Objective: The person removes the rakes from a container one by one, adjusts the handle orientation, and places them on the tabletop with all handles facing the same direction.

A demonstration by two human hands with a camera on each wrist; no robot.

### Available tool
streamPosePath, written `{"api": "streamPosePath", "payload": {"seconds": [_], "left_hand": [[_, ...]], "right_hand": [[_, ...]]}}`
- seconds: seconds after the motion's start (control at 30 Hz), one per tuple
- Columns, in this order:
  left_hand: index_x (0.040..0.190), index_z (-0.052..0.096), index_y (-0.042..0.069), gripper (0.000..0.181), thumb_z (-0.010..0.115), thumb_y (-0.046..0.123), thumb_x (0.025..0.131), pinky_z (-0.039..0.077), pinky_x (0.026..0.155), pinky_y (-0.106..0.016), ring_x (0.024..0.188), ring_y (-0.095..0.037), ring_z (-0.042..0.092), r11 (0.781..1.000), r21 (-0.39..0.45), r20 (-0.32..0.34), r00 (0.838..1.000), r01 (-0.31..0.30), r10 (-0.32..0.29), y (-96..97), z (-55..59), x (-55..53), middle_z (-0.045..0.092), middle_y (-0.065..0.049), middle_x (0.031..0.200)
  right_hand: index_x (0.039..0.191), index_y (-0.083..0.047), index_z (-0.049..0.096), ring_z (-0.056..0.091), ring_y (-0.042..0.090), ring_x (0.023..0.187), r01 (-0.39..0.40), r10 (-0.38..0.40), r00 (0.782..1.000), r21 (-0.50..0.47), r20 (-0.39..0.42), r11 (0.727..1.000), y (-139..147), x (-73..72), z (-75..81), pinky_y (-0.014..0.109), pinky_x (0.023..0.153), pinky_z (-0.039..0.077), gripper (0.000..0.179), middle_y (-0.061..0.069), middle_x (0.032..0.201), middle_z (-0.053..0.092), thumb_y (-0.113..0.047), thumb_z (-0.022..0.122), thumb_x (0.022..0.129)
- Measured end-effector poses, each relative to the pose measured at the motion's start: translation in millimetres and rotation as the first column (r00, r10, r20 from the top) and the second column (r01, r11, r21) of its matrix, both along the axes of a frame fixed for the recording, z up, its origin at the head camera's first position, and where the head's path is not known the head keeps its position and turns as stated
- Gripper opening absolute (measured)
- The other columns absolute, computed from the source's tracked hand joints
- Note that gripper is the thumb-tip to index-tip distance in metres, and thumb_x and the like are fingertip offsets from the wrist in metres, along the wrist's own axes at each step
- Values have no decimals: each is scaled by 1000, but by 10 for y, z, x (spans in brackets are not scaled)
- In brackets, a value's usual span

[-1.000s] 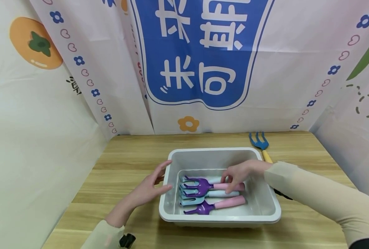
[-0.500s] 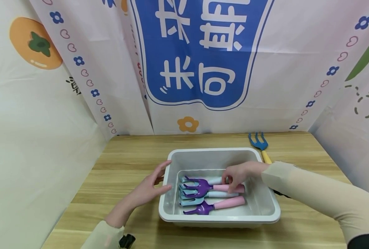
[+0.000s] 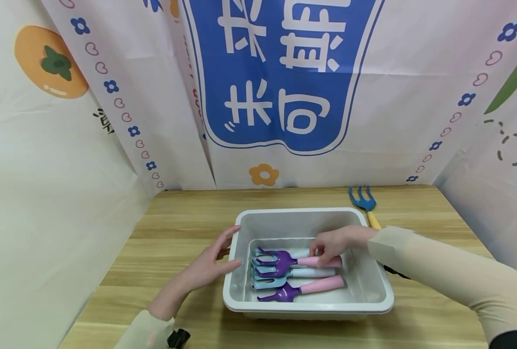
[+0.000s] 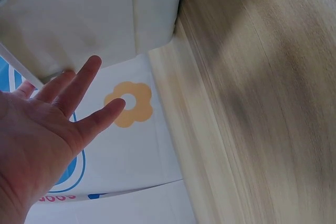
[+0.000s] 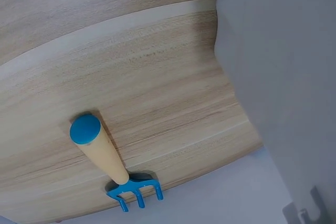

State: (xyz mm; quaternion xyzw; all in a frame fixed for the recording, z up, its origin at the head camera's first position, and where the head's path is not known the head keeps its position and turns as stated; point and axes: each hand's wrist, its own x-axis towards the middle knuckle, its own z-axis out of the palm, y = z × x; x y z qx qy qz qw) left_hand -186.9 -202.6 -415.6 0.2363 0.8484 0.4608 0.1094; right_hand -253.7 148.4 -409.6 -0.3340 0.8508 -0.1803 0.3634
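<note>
A grey-white plastic basin [image 3: 308, 307] stands on the table, holding several small garden hand rakes. The uppermost purple hand rake [image 3: 282, 263] has a pink handle, which my right hand [image 3: 334, 242] pinches inside the basin. Beneath and around it lie light blue hand rakes [image 3: 270, 282] with pale handles. Closest to the front wall is another purple tool [image 3: 286, 292] with a pink handle, its head partly covered. My left hand [image 3: 210, 264] is at the basin's left rim, fingers spread and thumb apart. The right wrist view does not show my right hand.
Behind the basin's right corner, a blue hand rake [image 3: 363, 201] with a yellow handle lies on the wooden table [image 3: 184, 218]. Printed white cloth [image 3: 393, 121] hangs along the back and sides.
</note>
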Motion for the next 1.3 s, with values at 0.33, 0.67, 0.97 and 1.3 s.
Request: {"api": "streamPosePath", "payload": {"seconds": [0.33,0.67,0.97,1.3], "left_hand": [[153,23,30,74,67,29,93,33,106,-56,127,-36,47,1000,-4,6,1000,-14,14,11,-5,10,40,-20,147],[153,22,30,74,66,25,94,33,106,-55,127,-35,47,1000,-1,6,1000,-12,12,5,-12,6,40,-19,147],[153,22,30,74,66,23,94,34,106,-55,126,-35,48,1000,-2,4,1000,-9,9,7,-3,3,40,-20,147],[153,21,29,74,65,21,94,33,106,-54,128,-36,47,1000,4,8,1000,-8,8,9,-5,17,39,-22,148]], "right_hand": [[127,-9,61,50,9,80,-25,26,999,-65,20,998,-11,-16,41,23,69,43,36,1,92,58,-14,67,92],[129,-19,58,51,13,91,-3,4,998,-17,69,1000,-23,-5,19,28,74,44,39,1,100,56,-11,66,91],[125,-22,55,53,14,87,-2,1,997,8,83,1000,7,2,63,26,69,46,40,1,97,56,-8,66,89],[128,-25,55,62,18,81,47,-42,994,-47,103,998,71,-18,411,29,66,49,43,4,96,60,-6,63,90]]}}
